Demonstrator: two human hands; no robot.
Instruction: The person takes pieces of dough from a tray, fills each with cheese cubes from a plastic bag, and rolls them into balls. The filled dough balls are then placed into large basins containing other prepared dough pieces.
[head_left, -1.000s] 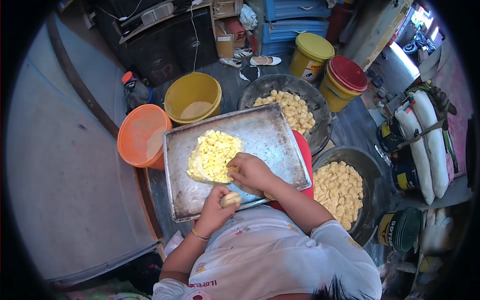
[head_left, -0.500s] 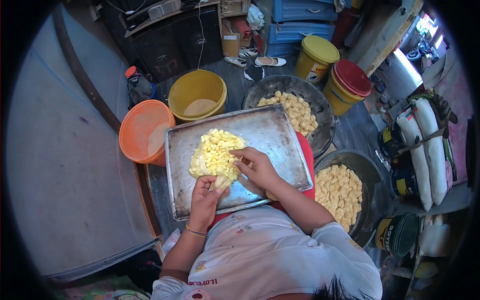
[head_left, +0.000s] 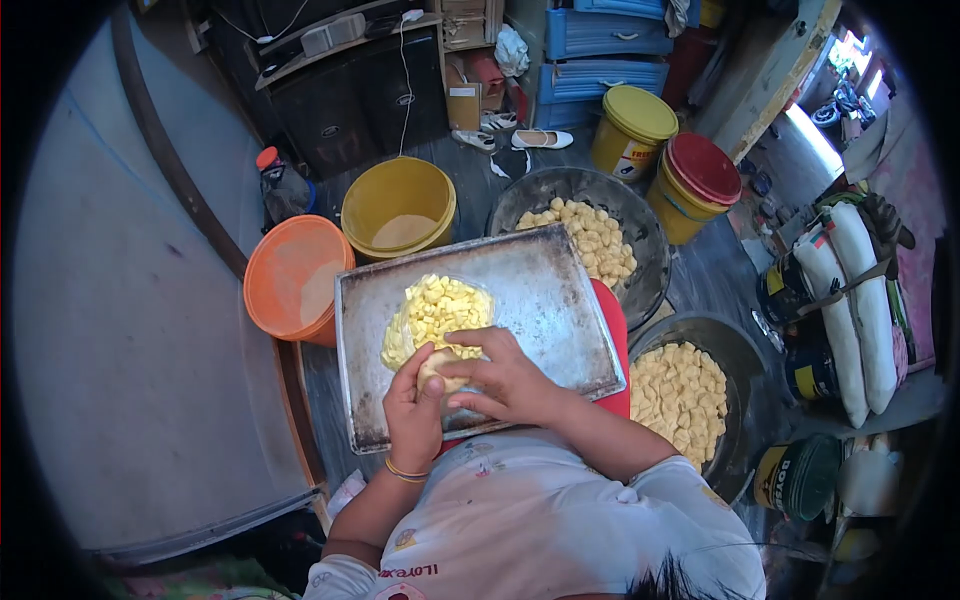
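A piece of dough rests in my left hand, whose fingers curl around it. My right hand reaches over from the right, its fingertips touching the dough; whether a yellow cube is pinched there is hidden. Just beyond both hands, a heap of small pale-yellow cubes lies in clear plastic on the worn metal tray. One basin behind the tray holds rounded dough pieces. Another basin at the right holds more dough pieces.
An orange bucket and a yellow bucket, both with powder inside, stand beyond the tray's left side. Lidded buckets are at the back right. A red seat shows under the tray. Tied white sacks stand far right.
My right hand has come from the yellow cubes to the dough in my left hand. The left hand has lifted slightly and turned. The whole view has shifted a little.
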